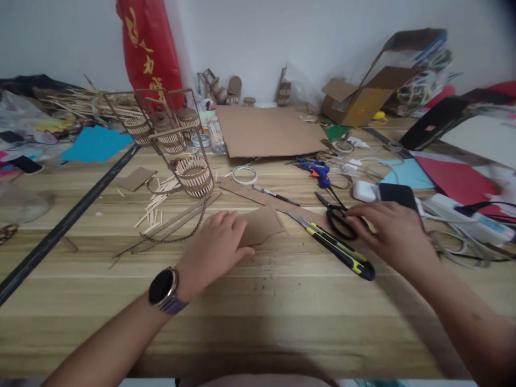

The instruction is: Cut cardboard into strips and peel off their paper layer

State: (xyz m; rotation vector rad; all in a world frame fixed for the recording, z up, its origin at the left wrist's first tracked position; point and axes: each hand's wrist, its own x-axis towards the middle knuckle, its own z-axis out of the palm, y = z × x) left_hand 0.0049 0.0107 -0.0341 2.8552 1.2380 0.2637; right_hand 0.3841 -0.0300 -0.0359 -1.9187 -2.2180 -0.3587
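My left hand (215, 250), with a watch on the wrist, is closed on the left part of a small piece of cardboard (262, 223), fingers over it and thumb along the near edge. Part of that piece is hidden under the fingers. Over on the right, my right hand (387, 228) has thumb and fingers at the handles of black scissors (341, 220), which lie on the table with the blades pointing away. Between the hands lies a yellow and black utility knife (336, 247), its blade toward the cardboard.
Small stick baskets (193, 174) with tall handles stand at the left, beside scattered wooden sticks (155, 209). A pen (276, 195), a tape roll (244, 174) and a blue glue gun (320, 174) lie farther back. A large cardboard sheet (270, 131) is behind. A power strip (471, 217) is at right.
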